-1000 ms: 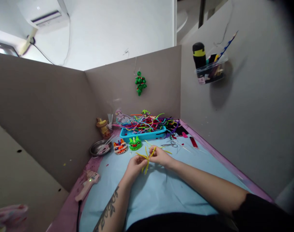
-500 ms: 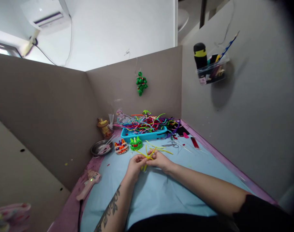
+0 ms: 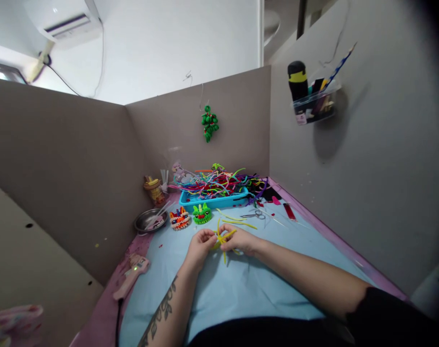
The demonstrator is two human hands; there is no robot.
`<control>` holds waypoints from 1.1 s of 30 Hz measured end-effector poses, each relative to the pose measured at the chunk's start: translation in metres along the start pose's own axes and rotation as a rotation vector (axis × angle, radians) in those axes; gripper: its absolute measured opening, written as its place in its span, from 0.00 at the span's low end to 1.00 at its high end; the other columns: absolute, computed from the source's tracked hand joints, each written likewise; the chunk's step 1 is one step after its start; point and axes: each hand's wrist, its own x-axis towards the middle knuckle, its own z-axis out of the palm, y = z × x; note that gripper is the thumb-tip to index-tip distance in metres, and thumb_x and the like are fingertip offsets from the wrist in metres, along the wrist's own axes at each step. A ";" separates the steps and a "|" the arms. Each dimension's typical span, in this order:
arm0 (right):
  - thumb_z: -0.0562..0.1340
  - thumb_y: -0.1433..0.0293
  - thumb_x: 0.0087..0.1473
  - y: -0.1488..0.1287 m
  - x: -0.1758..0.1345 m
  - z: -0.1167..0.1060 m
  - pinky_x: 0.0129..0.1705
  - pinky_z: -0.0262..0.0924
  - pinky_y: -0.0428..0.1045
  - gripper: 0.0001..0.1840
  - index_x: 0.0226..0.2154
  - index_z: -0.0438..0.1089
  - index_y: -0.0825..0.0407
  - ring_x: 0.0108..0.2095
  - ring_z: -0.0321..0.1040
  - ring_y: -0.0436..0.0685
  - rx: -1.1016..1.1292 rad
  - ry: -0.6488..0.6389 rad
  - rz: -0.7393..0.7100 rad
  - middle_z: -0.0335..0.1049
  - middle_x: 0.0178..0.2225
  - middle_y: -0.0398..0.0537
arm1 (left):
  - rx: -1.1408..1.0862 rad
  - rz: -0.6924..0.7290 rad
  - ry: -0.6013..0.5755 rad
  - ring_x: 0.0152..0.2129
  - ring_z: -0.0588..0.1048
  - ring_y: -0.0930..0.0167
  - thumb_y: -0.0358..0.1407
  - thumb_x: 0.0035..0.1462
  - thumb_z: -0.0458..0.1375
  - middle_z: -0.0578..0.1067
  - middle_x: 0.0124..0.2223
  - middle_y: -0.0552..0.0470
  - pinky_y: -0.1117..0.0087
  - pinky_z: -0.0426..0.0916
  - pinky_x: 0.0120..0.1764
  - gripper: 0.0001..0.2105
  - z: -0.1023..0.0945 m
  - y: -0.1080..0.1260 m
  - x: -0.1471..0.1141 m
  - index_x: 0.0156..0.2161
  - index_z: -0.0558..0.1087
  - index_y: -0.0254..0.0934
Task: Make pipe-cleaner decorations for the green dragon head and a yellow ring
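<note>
Crossed yellow pipe cleaners (image 3: 222, 238) are held between my two hands, their ends sticking out in several directions. My left hand (image 3: 202, 244) pinches them from the left side. From the right, my right hand (image 3: 238, 239) has its fingers closed on the same bundle near the crossing. Loose yellow-green pipe cleaners (image 3: 240, 222) lie on the blue cloth just beyond my hands. Behind them sit a green pipe-cleaner animal head (image 3: 202, 215) and an orange one (image 3: 179, 219).
A blue tray (image 3: 215, 202) heaped with coloured pipe cleaners stands at the back. Scissors (image 3: 256, 215) lie right of centre. A metal bowl (image 3: 141, 222) and a pink glue gun (image 3: 131, 278) with a cord are at the left. Grey partitions (image 3: 233, 106) enclose the table.
The yellow bundle has turned in my fingers, so its ends point differently, one now straight down. My right hand has shifted slightly right. The whole view has moved a little.
</note>
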 end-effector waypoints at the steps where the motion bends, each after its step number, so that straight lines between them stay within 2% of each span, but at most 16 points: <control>1: 0.68 0.75 0.26 0.000 0.000 -0.002 0.21 0.48 0.42 0.24 0.29 0.59 0.52 0.17 0.56 0.44 -0.009 -0.008 0.004 0.61 0.16 0.32 | 0.027 0.016 -0.005 0.16 0.66 0.79 0.37 0.36 0.67 0.70 0.20 0.57 0.78 0.57 0.23 0.14 0.000 -0.001 0.001 0.28 0.68 0.32; 7: 0.68 0.63 0.34 0.005 0.005 -0.004 0.19 0.48 0.43 0.17 0.21 0.62 0.55 0.16 0.55 0.44 0.002 0.104 0.000 0.63 0.16 0.38 | 0.183 0.114 0.036 0.18 0.67 0.77 0.38 0.37 0.66 0.70 0.21 0.55 0.77 0.59 0.24 0.13 0.003 -0.003 0.002 0.26 0.69 0.32; 11: 0.70 0.63 0.32 0.009 0.009 -0.003 0.19 0.48 0.43 0.18 0.20 0.63 0.55 0.16 0.55 0.45 0.046 0.148 -0.038 0.62 0.14 0.39 | 0.196 0.133 0.069 0.19 0.68 0.76 0.39 0.36 0.66 0.71 0.22 0.55 0.76 0.60 0.25 0.14 0.006 0.002 -0.002 0.26 0.69 0.33; 14: 0.70 0.65 0.30 0.009 0.010 -0.003 0.20 0.48 0.43 0.17 0.20 0.63 0.55 0.16 0.55 0.45 0.060 0.210 -0.118 0.60 0.14 0.37 | 0.172 0.083 0.072 0.19 0.69 0.75 0.42 0.37 0.66 0.71 0.21 0.53 0.75 0.61 0.25 0.15 0.008 0.004 -0.005 0.25 0.69 0.32; 17: 0.69 0.67 0.31 0.007 0.009 -0.004 0.21 0.48 0.43 0.16 0.21 0.63 0.54 0.17 0.55 0.45 0.064 0.237 -0.184 0.61 0.16 0.36 | 0.142 -0.076 0.015 0.18 0.69 0.75 0.49 0.42 0.61 0.71 0.21 0.51 0.74 0.61 0.24 0.19 0.008 0.003 -0.006 0.24 0.71 0.30; 19: 0.69 0.68 0.31 0.006 0.009 -0.004 0.22 0.49 0.44 0.15 0.23 0.64 0.55 0.18 0.55 0.45 0.055 0.232 -0.197 0.62 0.17 0.37 | 0.116 -0.194 -0.042 0.19 0.69 0.75 0.52 0.44 0.58 0.72 0.23 0.49 0.74 0.61 0.25 0.22 0.007 0.002 -0.006 0.26 0.72 0.29; 21: 0.69 0.69 0.31 0.005 0.008 -0.003 0.24 0.50 0.44 0.15 0.23 0.65 0.55 0.19 0.56 0.45 0.050 0.209 -0.198 0.63 0.18 0.37 | 0.067 -0.235 -0.088 0.20 0.69 0.76 0.52 0.45 0.58 0.73 0.25 0.48 0.75 0.60 0.25 0.22 0.005 0.002 -0.005 0.28 0.73 0.29; 23: 0.68 0.70 0.31 0.005 0.007 -0.002 0.25 0.50 0.44 0.14 0.24 0.66 0.55 0.19 0.57 0.46 0.058 0.174 -0.188 0.64 0.18 0.38 | 0.020 -0.199 -0.094 0.19 0.67 0.78 0.49 0.43 0.61 0.72 0.25 0.50 0.77 0.57 0.24 0.19 0.003 0.003 -0.004 0.28 0.72 0.30; 27: 0.68 0.72 0.31 0.006 0.007 -0.001 0.25 0.49 0.44 0.12 0.23 0.66 0.56 0.19 0.56 0.45 0.069 0.133 -0.169 0.65 0.19 0.39 | 0.011 -0.145 -0.027 0.16 0.62 0.80 0.43 0.40 0.64 0.69 0.20 0.55 0.77 0.53 0.21 0.15 -0.001 0.004 -0.002 0.25 0.70 0.31; 33: 0.68 0.71 0.32 0.005 0.005 -0.002 0.23 0.47 0.44 0.11 0.22 0.67 0.56 0.19 0.55 0.45 0.030 0.033 -0.137 0.63 0.17 0.39 | 0.079 -0.101 -0.023 0.17 0.63 0.78 0.42 0.42 0.62 0.69 0.21 0.55 0.76 0.54 0.22 0.13 -0.001 0.003 -0.001 0.23 0.69 0.33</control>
